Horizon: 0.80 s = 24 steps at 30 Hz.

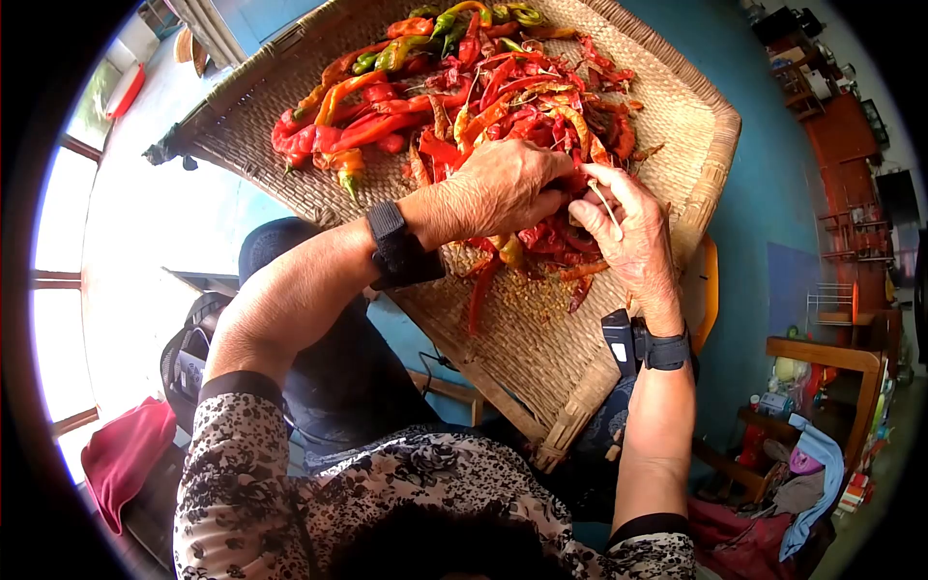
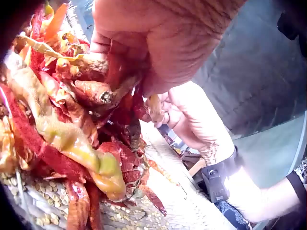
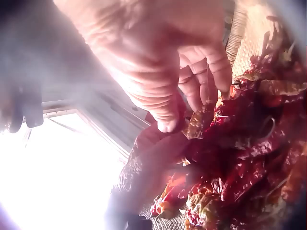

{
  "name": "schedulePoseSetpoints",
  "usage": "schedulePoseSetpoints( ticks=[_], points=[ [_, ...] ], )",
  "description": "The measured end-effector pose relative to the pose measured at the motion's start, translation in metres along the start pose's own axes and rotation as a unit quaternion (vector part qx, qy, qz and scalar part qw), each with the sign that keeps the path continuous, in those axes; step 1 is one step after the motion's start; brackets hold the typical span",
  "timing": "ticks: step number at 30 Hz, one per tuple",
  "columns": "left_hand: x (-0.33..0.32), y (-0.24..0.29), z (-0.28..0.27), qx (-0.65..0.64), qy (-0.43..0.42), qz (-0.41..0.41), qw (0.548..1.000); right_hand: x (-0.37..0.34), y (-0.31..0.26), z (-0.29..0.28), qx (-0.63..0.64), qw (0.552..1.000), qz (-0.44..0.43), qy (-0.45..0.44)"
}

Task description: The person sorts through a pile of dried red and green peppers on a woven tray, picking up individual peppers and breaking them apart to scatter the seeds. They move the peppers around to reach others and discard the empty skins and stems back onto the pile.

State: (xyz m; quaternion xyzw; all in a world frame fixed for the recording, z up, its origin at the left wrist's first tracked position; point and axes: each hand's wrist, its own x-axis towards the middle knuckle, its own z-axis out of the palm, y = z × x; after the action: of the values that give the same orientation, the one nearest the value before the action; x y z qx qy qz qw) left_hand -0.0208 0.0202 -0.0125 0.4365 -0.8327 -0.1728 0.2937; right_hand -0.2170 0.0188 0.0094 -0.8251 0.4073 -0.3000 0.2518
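Observation:
My left hand [image 1: 503, 188] is over the chili pile, palm down, its fingers curled on a dark red chili pepper [image 1: 577, 182]. Facing it, my right hand [image 1: 633, 237] pinches a wrinkled, tan-brown chili piece [image 3: 200, 122] between thumb and fingers. In the left wrist view this tan piece [image 2: 154, 108] sits right beside the red pepper under the left hand. A thin pale stem [image 1: 603, 201] lies along the right hand's fingers. Beneath both hands spreads a heap of red, orange and yellowish chilies [image 1: 522, 106], many shrivelled; the fingers partly hide it.
A woven tray [image 1: 691, 126] with a raised rim bears the chilies. Loose pale seeds [image 1: 527, 300] are scattered on its near part. Fresher peppers, some green [image 1: 401, 50], lie toward the far left. To the right stands a wooden chair [image 1: 822, 353] with cloths.

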Motion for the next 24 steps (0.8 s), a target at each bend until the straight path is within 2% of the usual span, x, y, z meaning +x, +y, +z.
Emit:
schedulePoseSetpoints(
  ticks=[3, 5, 7, 9, 13, 16, 20, 22, 23, 24],
  points=[
    [0.0, -0.004, 0.006, 0.004, 0.013, 0.034, 0.999, -0.001, 0.0, 0.0, 0.065, 0.997, 0.0, 0.03],
    [0.0, -0.005, 0.009, 0.002, 0.026, 0.06, 0.998, -0.004, 0.008, -0.005, 0.034, 0.999, -0.002, 0.034],
    [0.001, 0.0, 0.007, 0.033, 0.02, 0.049, 0.998, -0.006, 0.015, -0.014, -0.015, 0.996, 0.026, 0.082],
    [0.003, 0.005, 0.002, 0.025, -0.002, 0.032, 0.999, -0.006, 0.016, -0.022, 0.038, 0.984, 0.04, 0.167],
    [0.004, 0.001, 0.006, 0.056, -0.048, 0.002, 0.997, -0.015, 0.029, -0.045, 0.038, 0.973, 0.062, 0.22],
    [0.002, -0.002, 0.003, 0.082, -0.017, 0.053, 0.995, -0.02, 0.041, -0.06, 0.018, 0.955, 0.038, 0.294],
    [-0.004, -0.004, 0.006, 0.117, 0.027, 0.08, 0.99, -0.036, 0.059, -0.088, -0.123, 0.904, 0.043, 0.407],
    [-0.003, -0.008, 0.006, 0.085, -0.024, 0.067, 0.994, -0.046, 0.071, -0.104, -0.27, 0.853, 0.039, 0.445],
    [-0.002, -0.01, 0.006, 0.085, -0.023, 0.067, 0.994, -0.053, 0.075, -0.111, -0.34, 0.824, 0.048, 0.45],
    [0.0, -0.013, 0.005, 0.046, -0.028, 0.066, 0.996, -0.057, 0.069, -0.113, -0.382, 0.808, 0.113, 0.434]
  ],
)
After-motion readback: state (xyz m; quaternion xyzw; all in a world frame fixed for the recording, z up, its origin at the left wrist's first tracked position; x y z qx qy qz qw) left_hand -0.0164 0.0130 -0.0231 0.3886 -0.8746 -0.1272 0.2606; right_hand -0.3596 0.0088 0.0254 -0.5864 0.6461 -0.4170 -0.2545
